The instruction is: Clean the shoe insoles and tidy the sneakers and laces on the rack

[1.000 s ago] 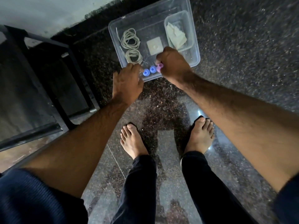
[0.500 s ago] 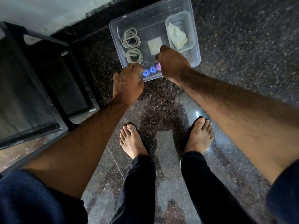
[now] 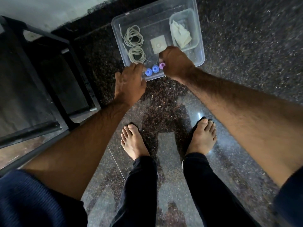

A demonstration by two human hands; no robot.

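Observation:
A clear plastic bin (image 3: 199,36) sits on the dark floor ahead of my feet. Inside lie two coils of beige laces (image 3: 133,36), a square pale pad (image 3: 158,43), two blue caps (image 3: 152,70) and a purple cap (image 3: 162,65). A smaller clear tub (image 3: 195,25) in the bin holds a crumpled white cloth (image 3: 181,36). My right hand (image 3: 176,63) reaches into the bin's near edge with fingers curled around the purple cap. My left hand (image 3: 129,82) rests at the bin's near left corner, fingertips at its rim beside the blue caps.
A black metal rack (image 3: 62,76) stands on the left, its shelves dark. A pale wall (image 3: 49,10) runs behind it. My bare feet (image 3: 132,141) stand on the polished speckled floor below the bin.
My right hand has shifted slightly over the purple cap at the bin's near edge. The left hand stays at the bin's corner.

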